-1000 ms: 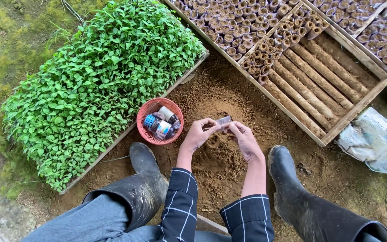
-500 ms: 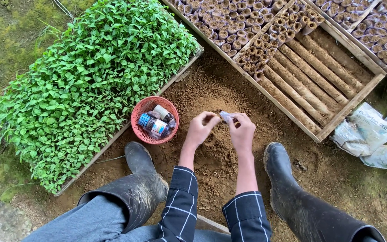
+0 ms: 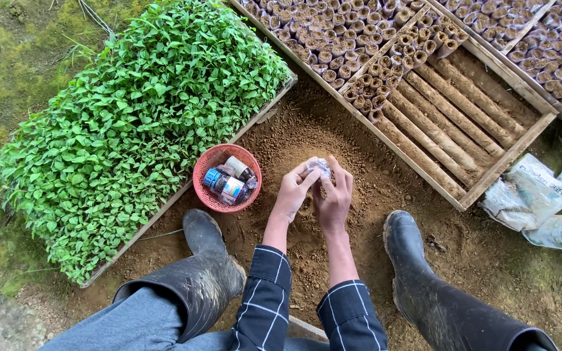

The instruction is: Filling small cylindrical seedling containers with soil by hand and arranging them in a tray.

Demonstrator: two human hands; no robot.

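My left hand [image 3: 294, 190] and my right hand [image 3: 334, 195] are pressed together over a mound of brown soil [image 3: 307, 136]. Between the fingertips of both hands sits a small pale plastic sleeve [image 3: 319, 166], held upright. Soil clings to my fingers. Both forearms wear dark checked sleeves. A red basket [image 3: 211, 192] stands just left of my left hand, with small cans and rolls in it.
A wooden tray of green seedlings [image 3: 131, 123] lies to the left. A wooden crate [image 3: 489, 175] with rows of soil-filled sleeves lies to the upper right. White plastic bags [image 3: 528, 192] are at the right. My black rubber boots [image 3: 213, 260] flank the soil.
My hands have come closer together around the small sleeve, which now stands upright between the fingertips. The view has shifted slightly.
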